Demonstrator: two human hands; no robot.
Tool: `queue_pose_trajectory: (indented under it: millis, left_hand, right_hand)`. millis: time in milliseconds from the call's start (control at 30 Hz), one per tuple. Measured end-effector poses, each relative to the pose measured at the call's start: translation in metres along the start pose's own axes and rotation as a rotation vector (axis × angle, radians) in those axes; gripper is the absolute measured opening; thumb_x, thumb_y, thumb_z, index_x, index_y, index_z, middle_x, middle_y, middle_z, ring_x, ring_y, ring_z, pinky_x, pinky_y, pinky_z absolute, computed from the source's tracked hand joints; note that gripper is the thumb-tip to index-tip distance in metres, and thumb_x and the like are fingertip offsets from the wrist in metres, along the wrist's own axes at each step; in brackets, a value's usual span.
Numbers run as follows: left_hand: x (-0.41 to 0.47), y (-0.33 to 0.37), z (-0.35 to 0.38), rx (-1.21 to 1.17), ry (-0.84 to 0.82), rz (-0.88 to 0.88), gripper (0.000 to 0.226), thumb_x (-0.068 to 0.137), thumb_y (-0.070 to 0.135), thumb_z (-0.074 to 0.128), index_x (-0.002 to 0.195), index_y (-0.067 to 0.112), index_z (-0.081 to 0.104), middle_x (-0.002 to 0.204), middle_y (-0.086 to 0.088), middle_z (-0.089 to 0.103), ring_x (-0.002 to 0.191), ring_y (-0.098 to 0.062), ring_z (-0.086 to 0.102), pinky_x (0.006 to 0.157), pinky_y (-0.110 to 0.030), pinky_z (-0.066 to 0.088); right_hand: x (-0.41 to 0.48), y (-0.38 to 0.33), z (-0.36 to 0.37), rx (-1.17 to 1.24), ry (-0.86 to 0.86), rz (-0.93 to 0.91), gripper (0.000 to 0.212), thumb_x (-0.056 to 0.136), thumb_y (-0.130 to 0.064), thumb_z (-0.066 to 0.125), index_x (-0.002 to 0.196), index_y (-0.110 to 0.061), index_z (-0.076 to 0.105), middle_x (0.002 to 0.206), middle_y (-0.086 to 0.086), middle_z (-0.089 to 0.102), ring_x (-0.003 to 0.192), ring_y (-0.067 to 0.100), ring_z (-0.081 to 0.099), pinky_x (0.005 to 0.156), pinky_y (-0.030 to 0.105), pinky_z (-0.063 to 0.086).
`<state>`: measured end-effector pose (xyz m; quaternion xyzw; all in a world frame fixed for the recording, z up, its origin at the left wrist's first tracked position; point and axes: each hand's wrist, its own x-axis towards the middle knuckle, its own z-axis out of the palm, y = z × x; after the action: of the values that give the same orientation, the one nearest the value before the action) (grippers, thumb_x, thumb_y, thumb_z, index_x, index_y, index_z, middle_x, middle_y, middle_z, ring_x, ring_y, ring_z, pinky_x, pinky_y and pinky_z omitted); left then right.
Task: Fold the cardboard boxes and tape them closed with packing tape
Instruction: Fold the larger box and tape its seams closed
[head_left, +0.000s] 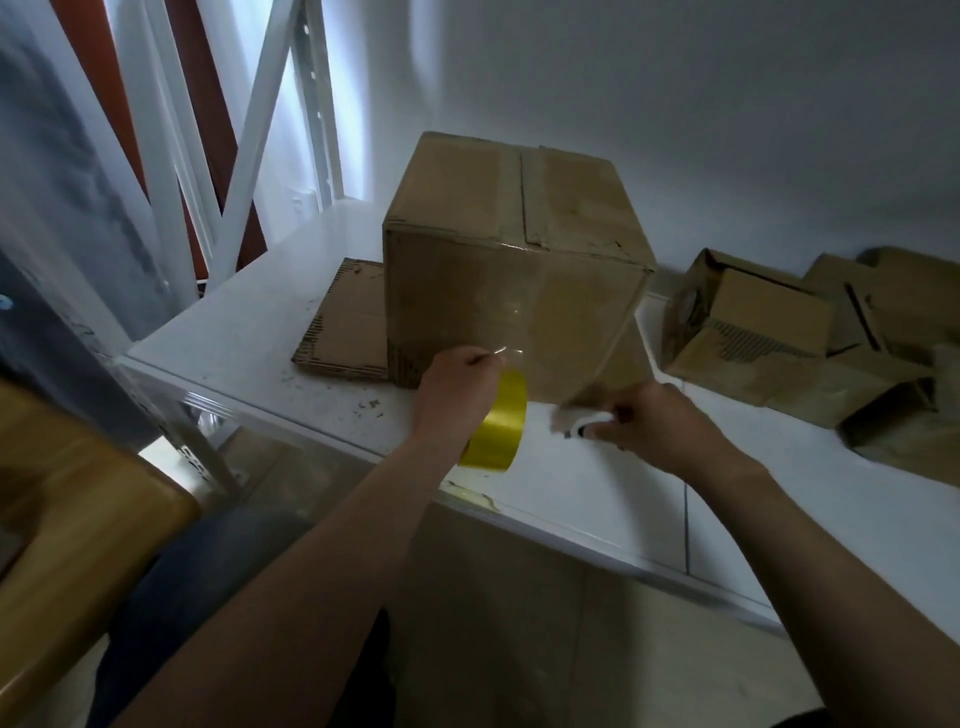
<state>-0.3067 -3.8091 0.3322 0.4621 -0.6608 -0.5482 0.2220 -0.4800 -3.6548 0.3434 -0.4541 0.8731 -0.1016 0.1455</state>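
L hand – tape roll, R hand – small item

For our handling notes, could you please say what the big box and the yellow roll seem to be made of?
Box: matte brown cardboard, with fluting visible at its lower corner. Roll: probably glossy plastic tape; the pulled strip looks see-through.

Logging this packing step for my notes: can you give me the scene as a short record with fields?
box: cardboard box upright on white table, top seam taped
left: left hand grips yellow tape roll, clear strip stretched to the box front
right: right hand pinches small white item, kind unclear
nearby: flat cardboard left; smaller boxes right
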Motion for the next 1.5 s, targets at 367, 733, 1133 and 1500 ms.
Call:
queue_pose_trajectory:
  millis: [367,733,1133,1500]
  left_hand:
    - [-0.007,0.002,-0.024,0.137,0.023,0.057,0.019,0.095,0.041,0.056,0.100,0.036,0.074,0.093,0.018,0.065,0.089,-0.012,0.060,0.074,-0.031,0.040]
    - [-0.007,0.000,-0.041,0.184,-0.006,0.070,0.015,0.095,0.042,0.058,0.090,0.039,0.072,0.095,0.013,0.068,0.090,-0.016,0.062,0.079,-0.034,0.047]
    - [-0.005,0.011,-0.041,-0.015,-0.237,-0.105,0.008,0.093,0.033,0.067,0.095,0.033,0.075,0.069,0.003,0.065,0.075,-0.024,0.065,0.089,-0.053,0.059]
    - [-0.052,0.029,-0.043,-0.397,-0.427,-0.186,0.027,0.102,0.027,0.058,0.128,0.025,0.062,0.111,-0.015,0.074,0.100,-0.033,0.073,0.075,-0.037,0.058]
  right_hand:
    - [-0.010,-0.053,-0.032,0.044,0.685,-0.417,0.019,0.101,-0.031,0.059,0.112,-0.024,0.073,0.099,-0.006,0.066,0.086,0.018,0.056,0.080,0.039,0.048]
    - [0.074,-0.110,-0.042,-0.483,0.763,-0.372,0.056,0.104,-0.066,0.023,0.140,-0.037,0.054,0.140,-0.010,0.060,0.116,0.031,0.058,0.108,0.057,0.034]
    - [0.057,-0.099,-0.007,-0.432,0.767,-0.398,0.116,0.069,-0.068,0.077,0.159,-0.021,0.020,0.162,0.011,0.028,0.146,0.039,0.024,0.118,0.062,0.009]
    - [-0.059,-0.088,0.048,0.637,0.369,-0.222,0.089,0.072,-0.044,0.088,0.126,-0.058,0.020,0.115,-0.013,0.055,0.100,0.000,0.057,0.080,0.020,0.048]
